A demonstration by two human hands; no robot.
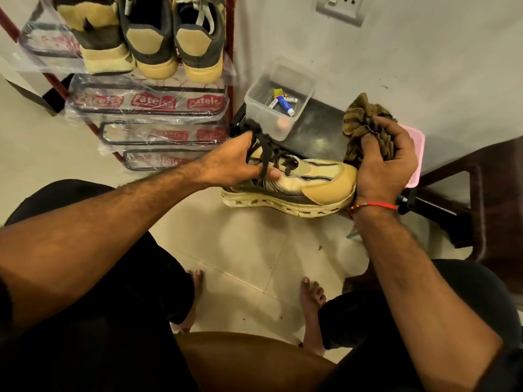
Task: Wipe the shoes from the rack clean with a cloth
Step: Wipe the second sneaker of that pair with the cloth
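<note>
A tan and brown sneaker with black laces and a pale cut-out sole is held in the air, toe pointing right. My left hand grips it at the laces and tongue. My right hand clutches a bunched brown patterned cloth and presses it against the toe of the sneaker. Three more tan and brown shoes stand heels out on the top shelf of the red shoe rack at upper left.
The rack's lower shelves are wrapped in clear printed plastic. A clear plastic box with small tubes sits on a dark stool beside the rack. A pink tray and a brown chair stand right. My bare feet rest on the tiled floor.
</note>
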